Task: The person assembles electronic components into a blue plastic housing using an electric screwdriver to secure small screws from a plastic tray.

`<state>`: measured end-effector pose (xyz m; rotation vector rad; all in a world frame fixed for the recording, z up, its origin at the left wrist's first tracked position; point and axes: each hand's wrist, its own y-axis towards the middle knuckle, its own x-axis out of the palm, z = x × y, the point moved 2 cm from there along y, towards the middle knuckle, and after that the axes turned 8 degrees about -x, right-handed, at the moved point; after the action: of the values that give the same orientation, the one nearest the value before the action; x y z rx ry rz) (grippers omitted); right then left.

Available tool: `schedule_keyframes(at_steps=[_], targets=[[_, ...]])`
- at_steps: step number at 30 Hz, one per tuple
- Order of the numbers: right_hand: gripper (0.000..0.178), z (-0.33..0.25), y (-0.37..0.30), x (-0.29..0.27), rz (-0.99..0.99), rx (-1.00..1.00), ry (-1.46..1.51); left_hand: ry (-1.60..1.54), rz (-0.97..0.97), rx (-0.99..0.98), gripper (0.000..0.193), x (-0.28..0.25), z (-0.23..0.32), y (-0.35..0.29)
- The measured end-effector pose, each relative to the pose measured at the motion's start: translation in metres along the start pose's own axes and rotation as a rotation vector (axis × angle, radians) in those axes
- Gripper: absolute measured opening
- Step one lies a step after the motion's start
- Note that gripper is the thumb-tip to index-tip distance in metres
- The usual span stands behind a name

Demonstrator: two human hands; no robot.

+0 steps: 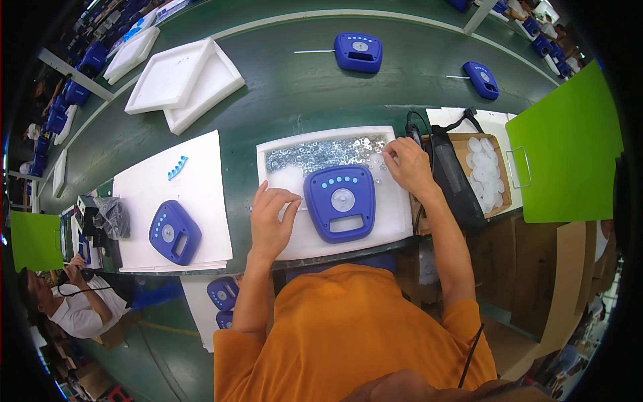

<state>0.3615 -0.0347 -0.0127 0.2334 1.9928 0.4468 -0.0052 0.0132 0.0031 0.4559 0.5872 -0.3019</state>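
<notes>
A blue plastic housing (327,212) with a round pale disc, a row of light-blue dots and a slot lies in a white foam tray (395,228). Behind it, many small shiny metal rings, like washers or nuts (315,155), cover the tray's far part. My left hand (273,216) is beside the housing's left edge, thumb and fingertips drawn together. Over the tray's far right corner, near the loose rings, my right hand (410,167) has its fingers bent into a pinch. Anything within either pinch is too small to make out.
At left, another blue housing (190,231) and a light-blue strip (177,167) lie on a white board (211,194). A box of translucent discs (485,175) stands right, beside a black bag (450,181). Beyond are stacked foam trays (167,77) and housings (358,59). A co-worker (84,308) sits left.
</notes>
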Motion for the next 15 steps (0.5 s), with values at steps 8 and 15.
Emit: schedule_keyframes(at_steps=[8, 15], targets=[[0.012, -0.094, -0.014, -0.003, 0.065, -0.252, 0.188, -0.049, 0.024, -0.005, 0.010, 0.007, 0.004, -0.001], [0.013, -0.114, -0.024, 0.019, 0.000, -0.413, -0.052, -0.103, 0.008, 0.004, 0.011, 0.014, 0.011, 0.001]])
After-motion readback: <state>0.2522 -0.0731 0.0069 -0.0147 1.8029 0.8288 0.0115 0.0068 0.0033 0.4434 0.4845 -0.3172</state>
